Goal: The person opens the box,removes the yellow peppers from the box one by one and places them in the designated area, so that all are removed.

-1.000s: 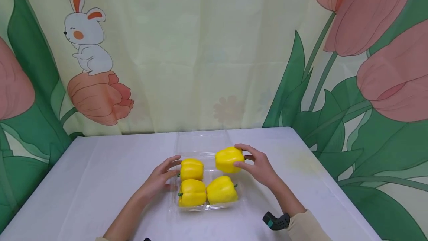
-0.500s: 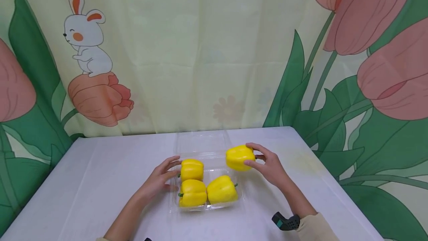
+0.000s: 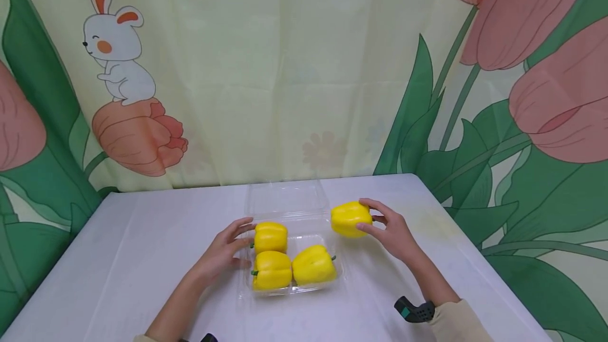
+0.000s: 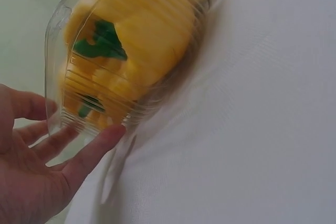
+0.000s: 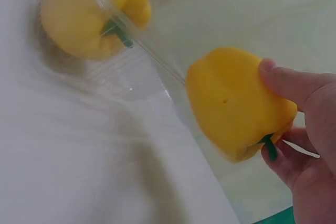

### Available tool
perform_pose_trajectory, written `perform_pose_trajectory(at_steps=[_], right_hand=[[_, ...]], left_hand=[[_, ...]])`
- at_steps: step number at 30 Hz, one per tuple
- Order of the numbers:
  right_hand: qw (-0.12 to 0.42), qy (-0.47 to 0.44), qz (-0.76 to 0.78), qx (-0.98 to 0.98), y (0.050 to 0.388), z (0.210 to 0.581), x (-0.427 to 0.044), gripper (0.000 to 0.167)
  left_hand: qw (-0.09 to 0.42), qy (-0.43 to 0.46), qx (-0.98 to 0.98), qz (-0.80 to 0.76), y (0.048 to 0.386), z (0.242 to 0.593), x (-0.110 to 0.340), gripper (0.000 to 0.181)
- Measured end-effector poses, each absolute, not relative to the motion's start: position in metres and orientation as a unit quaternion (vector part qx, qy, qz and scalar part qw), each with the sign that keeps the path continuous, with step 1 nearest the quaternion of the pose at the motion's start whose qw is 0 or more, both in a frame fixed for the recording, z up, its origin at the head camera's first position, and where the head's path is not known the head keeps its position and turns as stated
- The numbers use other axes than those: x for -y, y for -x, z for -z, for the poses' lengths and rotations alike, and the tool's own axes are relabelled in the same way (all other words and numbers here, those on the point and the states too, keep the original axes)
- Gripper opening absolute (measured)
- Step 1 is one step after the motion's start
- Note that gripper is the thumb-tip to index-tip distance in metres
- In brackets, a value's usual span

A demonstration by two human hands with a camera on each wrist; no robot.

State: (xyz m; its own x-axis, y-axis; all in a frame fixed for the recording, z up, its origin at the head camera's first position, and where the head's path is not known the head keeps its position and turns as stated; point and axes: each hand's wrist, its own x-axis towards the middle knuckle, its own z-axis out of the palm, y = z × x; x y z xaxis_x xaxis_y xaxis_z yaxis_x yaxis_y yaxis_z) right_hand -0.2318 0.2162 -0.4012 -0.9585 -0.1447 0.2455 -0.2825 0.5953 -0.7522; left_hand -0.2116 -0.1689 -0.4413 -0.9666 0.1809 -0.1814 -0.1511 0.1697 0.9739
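Note:
A clear hinged container [image 3: 304, 291] holds three yellow bell peppers: one at back left [image 3: 271, 237], one at front left [image 3: 272, 270] and one at front right [image 3: 314, 265]. My left hand [image 3: 219, 255] grips the container's left side; in the left wrist view its fingers and thumb [image 4: 116, 132] touch the ribbed wall. My right hand [image 3: 395, 231] holds a fourth yellow pepper [image 3: 351, 219] in the air, right of the container's back part. In the right wrist view, thumb and fingers pinch that pepper [image 5: 236, 103] around its stem end.
The container's clear lid [image 3: 285, 198] lies folded back behind it. A white cloth covers the table [image 3: 142, 257]. Behind the table hangs a curtain [image 3: 237, 67] printed with a rabbit and tulips.
My right hand has carried its pepper rightward, from above the container's back right part to beyond its right side. My left hand has stayed at the container.

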Motion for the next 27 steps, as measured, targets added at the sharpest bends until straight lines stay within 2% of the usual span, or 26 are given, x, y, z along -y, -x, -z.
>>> perform_pose_trajectory(at_steps=[11, 27], right_hand=[[0.08, -0.135, -0.427, 0.89, 0.238, 0.407, -0.224, 0.057], [0.039, -0.14, -0.422, 0.895, 0.243, 0.425, -0.22, 0.058]], left_hand=[[0.132, 0.0, -0.752, -0.646, 0.212, 0.439, 0.173, 0.053], [0.138, 0.004, -0.745, -0.652, 0.211, 0.445, 0.172, 0.054]])
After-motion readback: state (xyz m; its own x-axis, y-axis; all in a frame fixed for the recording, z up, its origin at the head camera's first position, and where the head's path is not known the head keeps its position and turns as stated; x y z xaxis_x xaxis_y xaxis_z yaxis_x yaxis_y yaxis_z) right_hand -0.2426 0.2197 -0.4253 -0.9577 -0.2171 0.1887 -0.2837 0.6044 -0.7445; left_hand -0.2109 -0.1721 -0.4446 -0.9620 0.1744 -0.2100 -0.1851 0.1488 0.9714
